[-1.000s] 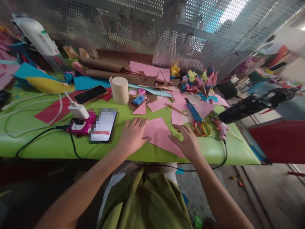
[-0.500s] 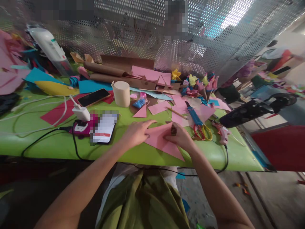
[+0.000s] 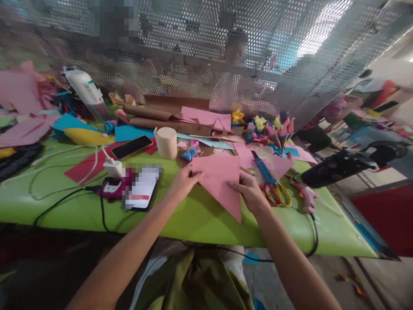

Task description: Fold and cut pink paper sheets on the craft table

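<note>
A pink paper triangle (image 3: 219,178) is lifted off the green table (image 3: 64,202), its point hanging down toward me. My left hand (image 3: 183,183) pinches its upper left corner. My right hand (image 3: 250,193) grips its right edge, fingers closed on the sheet. Both hands hold it just above the table's near half.
A lit phone (image 3: 142,189) and a pink charger block (image 3: 111,186) with cables lie left of my hands. Scissors (image 3: 271,181) and a pink glue gun (image 3: 305,196) lie to the right. A paper cup (image 3: 167,142), another phone (image 3: 132,147), paper scraps and paper flowers (image 3: 271,122) crowd the back.
My hands went from lying flat on the pink sheet to gripping it and raising it off the table. The view has shifted so the table sits lower.
</note>
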`<move>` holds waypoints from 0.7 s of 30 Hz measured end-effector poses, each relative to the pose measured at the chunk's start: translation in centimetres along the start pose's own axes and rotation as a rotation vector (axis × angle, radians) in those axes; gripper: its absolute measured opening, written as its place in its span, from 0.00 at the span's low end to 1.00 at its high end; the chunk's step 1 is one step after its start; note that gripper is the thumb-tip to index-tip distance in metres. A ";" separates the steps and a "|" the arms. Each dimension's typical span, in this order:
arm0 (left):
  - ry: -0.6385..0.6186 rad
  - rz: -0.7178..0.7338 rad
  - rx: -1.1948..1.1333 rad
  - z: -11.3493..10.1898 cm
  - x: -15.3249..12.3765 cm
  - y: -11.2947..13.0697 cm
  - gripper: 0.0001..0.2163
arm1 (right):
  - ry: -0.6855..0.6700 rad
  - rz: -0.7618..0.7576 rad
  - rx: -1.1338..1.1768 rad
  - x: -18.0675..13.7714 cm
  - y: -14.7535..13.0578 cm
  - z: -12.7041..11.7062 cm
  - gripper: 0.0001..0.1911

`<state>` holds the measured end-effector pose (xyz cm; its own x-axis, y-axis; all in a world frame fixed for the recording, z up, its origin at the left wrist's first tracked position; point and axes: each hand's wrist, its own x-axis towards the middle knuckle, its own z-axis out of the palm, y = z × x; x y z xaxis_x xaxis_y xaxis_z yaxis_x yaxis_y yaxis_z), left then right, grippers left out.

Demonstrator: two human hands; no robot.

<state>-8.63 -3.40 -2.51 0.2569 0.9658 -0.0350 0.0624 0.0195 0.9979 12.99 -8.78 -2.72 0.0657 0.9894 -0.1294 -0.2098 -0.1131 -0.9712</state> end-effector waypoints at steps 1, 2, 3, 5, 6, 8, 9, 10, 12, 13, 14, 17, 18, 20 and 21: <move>-0.004 0.001 0.010 0.0 0.1 -0.3 0.12 | 0.004 0.002 0.003 0.0 0.1 -0.1 0.19; -0.014 0.003 0.017 0.0 0.3 -0.6 0.12 | 0.010 -0.002 0.010 0.0 0.3 -0.2 0.19; -0.029 0.006 0.021 0.0 0.4 -0.8 0.12 | 0.018 -0.011 0.020 0.0 0.4 -0.3 0.18; -0.058 0.014 0.019 0.0 0.4 -1.2 0.13 | 0.026 -0.032 0.035 -0.1 0.6 -0.5 0.18; -0.070 0.014 0.009 0.0 0.3 -1.2 0.13 | 0.031 -0.039 0.041 -0.1 0.7 -0.5 0.18; -0.099 0.000 -0.029 0.0 0.0 -1.2 0.13 | 0.045 -0.039 0.054 -0.2 0.9 -0.6 0.18; -0.119 -0.016 -0.055 -0.1 -0.2 -1.1 0.13 | 0.053 -0.034 0.063 -0.3 0.9 -0.7 0.18; -0.140 -0.037 -0.083 -0.1 -0.4 -0.9 0.13 | 0.061 -0.030 0.072 -0.3 1.0 -0.7 0.18; -0.163 -0.074 -0.136 -0.1 -0.8 -0.6 0.11 | 0.068 -0.023 0.086 -0.5 1.0 -0.6 0.19; -0.158 -0.084 -0.153 -0.1 -1.0 -0.5 0.10 | 0.066 -0.022 0.093 -0.6 1.0 -0.5 0.19; -0.146 -0.087 -0.164 -0.1 -1.1 -0.4 0.09 | 0.060 -0.020 0.100 -0.6 1.0 -0.5 0.19; -0.111 -0.094 -0.193 0.0 -1.2 -0.2 0.08 | 0.029 0.006 0.104 -0.8 1.1 -0.3 0.19; -0.108 -0.101 -0.204 0.0 -1.2 -0.3 0.08 | 0.024 0.013 0.097 -0.9 1.1 -0.3 0.19; -0.112 -0.114 -0.222 0.0 -1.2 -0.3 0.08 | 0.031 0.011 0.080 -1.0 1.1 -0.2 0.19; -0.114 -0.117 -0.229 0.0 -1.2 -0.3 0.07 | 0.040 0.005 0.080 -1.0 1.2 -0.2 0.19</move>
<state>-8.98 -4.53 -2.81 0.3686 0.9184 -0.1441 -0.1179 0.1999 0.9727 12.89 -9.94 -3.79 0.1032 0.9842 -0.1439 -0.2871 -0.1091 -0.9517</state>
